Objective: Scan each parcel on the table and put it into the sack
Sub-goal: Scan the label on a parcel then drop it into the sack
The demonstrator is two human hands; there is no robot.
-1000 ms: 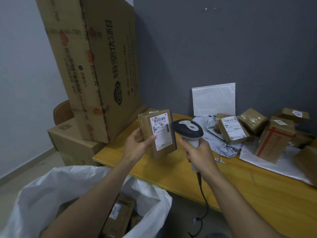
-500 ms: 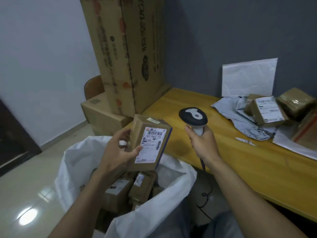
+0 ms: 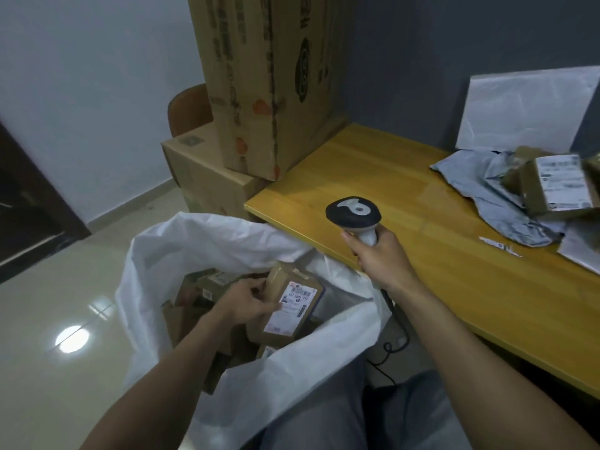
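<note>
My left hand point(image 3: 246, 302) grips a brown cardboard parcel point(image 3: 285, 303) with a white barcode label, holding it inside the mouth of the open white sack point(image 3: 201, 245) on the floor. Several other brown parcels point(image 3: 207, 284) lie in the sack beneath it. My right hand point(image 3: 380, 258) is closed around the handle of a black and white barcode scanner point(image 3: 354, 216), held upright over the front left corner of the yellow wooden table point(image 3: 389, 177). Another labelled parcel point(image 3: 558, 183) rests at the table's right on a crumpled grey mailer bag point(image 3: 480, 180).
A tall cardboard box point(image 3: 266, 76) leans at the table's left end, on a lower box point(image 3: 201, 170). A white poly mailer point(image 3: 526, 108) stands against the dark wall. The scanner's cable point(image 3: 396, 332) hangs below the table edge. A paper strip point(image 3: 500, 245) lies on the table.
My left hand carried the parcel from beside the scanner over the table down and left into the sack's mouth. The view swung left and down; my right hand kept the scanner upright.
</note>
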